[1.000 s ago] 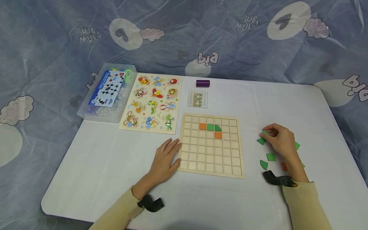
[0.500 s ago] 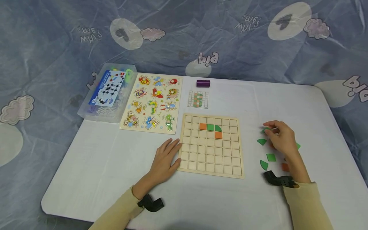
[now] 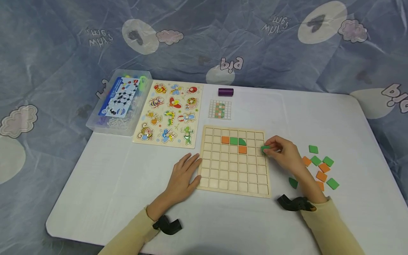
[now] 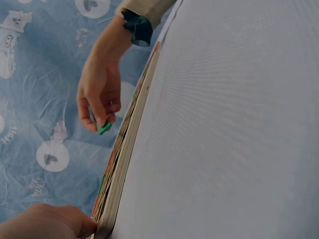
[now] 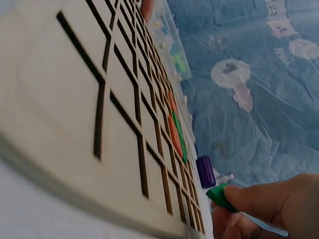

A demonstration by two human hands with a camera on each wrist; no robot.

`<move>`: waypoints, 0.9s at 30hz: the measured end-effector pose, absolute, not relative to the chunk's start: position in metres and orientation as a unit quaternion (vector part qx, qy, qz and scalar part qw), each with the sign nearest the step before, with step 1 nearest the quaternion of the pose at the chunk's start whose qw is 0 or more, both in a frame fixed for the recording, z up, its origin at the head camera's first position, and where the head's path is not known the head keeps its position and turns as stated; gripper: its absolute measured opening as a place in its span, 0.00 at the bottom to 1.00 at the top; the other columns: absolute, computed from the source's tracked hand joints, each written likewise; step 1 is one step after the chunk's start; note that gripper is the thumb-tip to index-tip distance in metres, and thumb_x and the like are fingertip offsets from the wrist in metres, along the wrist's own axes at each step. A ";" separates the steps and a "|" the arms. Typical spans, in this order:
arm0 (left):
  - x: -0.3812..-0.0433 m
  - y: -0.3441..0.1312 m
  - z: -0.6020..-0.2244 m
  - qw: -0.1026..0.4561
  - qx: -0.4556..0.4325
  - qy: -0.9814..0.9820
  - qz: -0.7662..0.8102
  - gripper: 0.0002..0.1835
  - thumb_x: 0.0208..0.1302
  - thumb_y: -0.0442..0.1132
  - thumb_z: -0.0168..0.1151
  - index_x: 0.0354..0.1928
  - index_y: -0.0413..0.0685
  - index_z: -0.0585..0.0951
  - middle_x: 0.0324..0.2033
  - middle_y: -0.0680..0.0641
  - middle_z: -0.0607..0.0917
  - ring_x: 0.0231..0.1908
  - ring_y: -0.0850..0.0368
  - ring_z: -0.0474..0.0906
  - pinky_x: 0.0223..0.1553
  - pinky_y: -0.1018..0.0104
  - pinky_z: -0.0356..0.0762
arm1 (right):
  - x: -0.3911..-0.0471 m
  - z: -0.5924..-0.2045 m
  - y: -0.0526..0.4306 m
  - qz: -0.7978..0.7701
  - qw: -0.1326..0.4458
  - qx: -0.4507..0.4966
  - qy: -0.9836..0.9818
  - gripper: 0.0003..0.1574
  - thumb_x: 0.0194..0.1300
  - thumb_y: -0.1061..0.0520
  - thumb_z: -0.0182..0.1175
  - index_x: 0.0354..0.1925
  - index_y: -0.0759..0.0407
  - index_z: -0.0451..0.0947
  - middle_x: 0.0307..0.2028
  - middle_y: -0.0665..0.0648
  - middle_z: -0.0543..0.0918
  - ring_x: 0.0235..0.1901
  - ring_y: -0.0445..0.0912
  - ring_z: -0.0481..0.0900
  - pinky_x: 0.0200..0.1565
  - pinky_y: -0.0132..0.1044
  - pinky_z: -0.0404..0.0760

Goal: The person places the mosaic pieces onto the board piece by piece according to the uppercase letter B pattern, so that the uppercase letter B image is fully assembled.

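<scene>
The wooden grid board (image 3: 223, 175) lies flat on the table. Orange and green tiles sit in a few of its upper cells, among them a green quarter-round tile (image 3: 242, 142) and an orange square tile (image 3: 242, 149). My left hand (image 3: 182, 179) rests on the table with fingers extended, fingertips and thumb right at the board's left edge. Over the board's right edge, my right hand (image 3: 284, 154) pinches a green tile (image 5: 222, 197) between thumb and fingers; its shape is partly covered. In the left wrist view this green tile (image 4: 103, 128) shows above the board.
Several loose tiles, such as a green square (image 3: 313, 149) and an orange one (image 3: 321, 176), lie right of the board. Behind it are a small pattern card (image 3: 220, 109) and a purple cylinder (image 3: 225, 92). An insect puzzle (image 3: 162, 124) and a clear plastic box (image 3: 127, 129) stand back left.
My right hand has moved left from the loose tiles to the board's right edge, carrying a green tile. Tiles formerly behind it now show. The left hand stays in place.
</scene>
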State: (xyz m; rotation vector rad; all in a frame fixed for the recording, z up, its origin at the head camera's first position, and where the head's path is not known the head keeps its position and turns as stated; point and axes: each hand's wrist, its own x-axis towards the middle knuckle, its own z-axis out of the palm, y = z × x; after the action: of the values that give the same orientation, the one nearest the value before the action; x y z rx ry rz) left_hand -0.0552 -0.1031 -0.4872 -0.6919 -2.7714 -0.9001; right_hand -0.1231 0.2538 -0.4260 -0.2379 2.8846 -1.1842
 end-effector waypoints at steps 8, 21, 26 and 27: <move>-0.055 -0.103 -0.487 0.072 -0.229 -0.924 -0.299 0.27 0.65 0.41 0.56 0.67 0.44 0.72 0.69 0.44 0.70 0.71 0.43 0.58 0.63 0.41 0.61 | -0.119 -0.427 0.218 -0.388 0.066 -0.132 0.910 0.07 0.60 0.64 0.66 0.40 0.61 0.83 0.31 0.56 0.84 0.28 0.40 0.78 0.32 0.29 0.76; -0.055 -0.102 -0.487 0.076 -0.231 -0.923 -0.299 0.27 0.65 0.41 0.56 0.66 0.43 0.72 0.69 0.44 0.70 0.71 0.42 0.59 0.63 0.41 0.62 | -0.116 -0.434 0.200 -0.389 0.077 -0.103 0.912 0.07 0.59 0.63 0.67 0.38 0.62 0.84 0.30 0.56 0.83 0.27 0.42 0.78 0.32 0.30 0.75; -0.056 -0.102 -0.486 0.076 -0.229 -0.924 -0.297 0.27 0.65 0.41 0.56 0.66 0.44 0.72 0.69 0.43 0.70 0.71 0.42 0.59 0.63 0.41 0.62 | -0.116 -0.435 0.197 -0.387 0.065 -0.088 0.915 0.07 0.58 0.63 0.68 0.37 0.63 0.83 0.30 0.58 0.84 0.28 0.43 0.79 0.31 0.29 0.75; -0.056 -0.102 -0.486 0.075 -0.229 -0.924 -0.296 0.27 0.65 0.41 0.56 0.67 0.44 0.72 0.69 0.44 0.70 0.71 0.42 0.59 0.63 0.41 0.62 | -0.116 -0.435 0.196 -0.387 0.063 -0.087 0.916 0.07 0.58 0.63 0.68 0.37 0.63 0.83 0.30 0.58 0.84 0.28 0.43 0.79 0.31 0.29 0.75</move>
State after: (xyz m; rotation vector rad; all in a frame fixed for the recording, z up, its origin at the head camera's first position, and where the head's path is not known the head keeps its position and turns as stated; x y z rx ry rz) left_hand -0.0556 -0.1025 -0.4857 -0.6864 -2.7724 -0.8878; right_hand -0.1160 0.1963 -0.4349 -0.2643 2.7678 -1.1692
